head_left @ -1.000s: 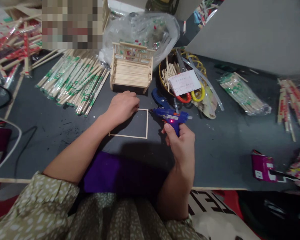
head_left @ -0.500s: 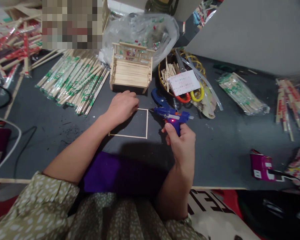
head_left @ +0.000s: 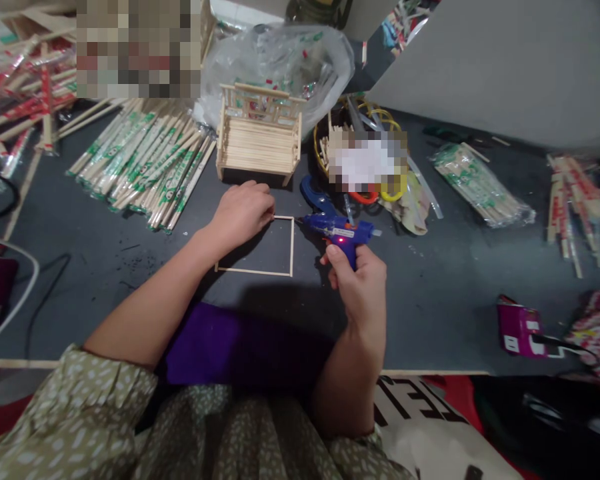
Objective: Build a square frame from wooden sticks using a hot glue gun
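My right hand (head_left: pixel 359 273) is wrapped round a blue hot glue gun (head_left: pixel 345 232), whose small red light glows. Its nozzle points left and meets the far right corner of a thin wooden stick frame (head_left: pixel 293 247) lying flat on the table. With curled fingers, my left hand (head_left: pixel 246 210) pinches the frame's far stick; the fingertips are partly hidden, and the hand and forearm cover the frame's left side. Just beyond that hand stands a small bench made of wooden sticks (head_left: pixel 257 143), with a latticed back.
Wrapped chopsticks (head_left: pixel 140 160) lie at the left. A basket (head_left: pixel 320 150) with sticks and scissors, and a blue tape roll (head_left: pixel 317 193), sit behind the glue gun. A chopstick pack (head_left: pixel 483 183) and purple box (head_left: pixel 520 327) are at the right. Purple cloth (head_left: pixel 205 347) lies nearest me.
Almost nothing differs. The whole view has shifted slightly, while both hands, the glue gun and the stick frame keep their places relative to one another.
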Motion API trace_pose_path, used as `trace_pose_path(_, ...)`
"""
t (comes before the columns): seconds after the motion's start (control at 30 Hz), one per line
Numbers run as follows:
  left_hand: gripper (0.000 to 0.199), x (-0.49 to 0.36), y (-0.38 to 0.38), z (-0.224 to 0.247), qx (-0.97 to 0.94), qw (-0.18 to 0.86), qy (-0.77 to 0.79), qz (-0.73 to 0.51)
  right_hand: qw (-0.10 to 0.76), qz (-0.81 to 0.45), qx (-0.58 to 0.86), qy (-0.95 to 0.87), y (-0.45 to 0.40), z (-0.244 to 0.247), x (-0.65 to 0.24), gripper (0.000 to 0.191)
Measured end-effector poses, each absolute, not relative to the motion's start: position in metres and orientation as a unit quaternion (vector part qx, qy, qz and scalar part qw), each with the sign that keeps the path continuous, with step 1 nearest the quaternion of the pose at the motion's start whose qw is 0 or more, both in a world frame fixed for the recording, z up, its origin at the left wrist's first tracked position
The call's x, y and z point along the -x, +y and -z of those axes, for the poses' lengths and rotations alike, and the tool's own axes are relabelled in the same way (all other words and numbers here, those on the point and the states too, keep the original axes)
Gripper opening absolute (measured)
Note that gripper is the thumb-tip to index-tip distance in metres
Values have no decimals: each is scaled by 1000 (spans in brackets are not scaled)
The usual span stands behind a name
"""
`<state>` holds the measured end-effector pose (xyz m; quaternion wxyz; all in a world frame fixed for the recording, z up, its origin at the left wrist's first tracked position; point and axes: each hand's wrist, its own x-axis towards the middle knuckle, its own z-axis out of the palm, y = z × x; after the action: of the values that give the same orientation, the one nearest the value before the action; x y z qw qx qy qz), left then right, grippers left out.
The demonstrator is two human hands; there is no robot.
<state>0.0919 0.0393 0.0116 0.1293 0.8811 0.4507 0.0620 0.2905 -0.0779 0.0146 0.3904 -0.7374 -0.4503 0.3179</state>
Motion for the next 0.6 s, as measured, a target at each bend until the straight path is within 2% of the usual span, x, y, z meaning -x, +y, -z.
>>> trace_pose_path(0.6,18,-92,41,-14,-876,149,455,-63,380,-314,741,-456,-77,-14,-291,33)
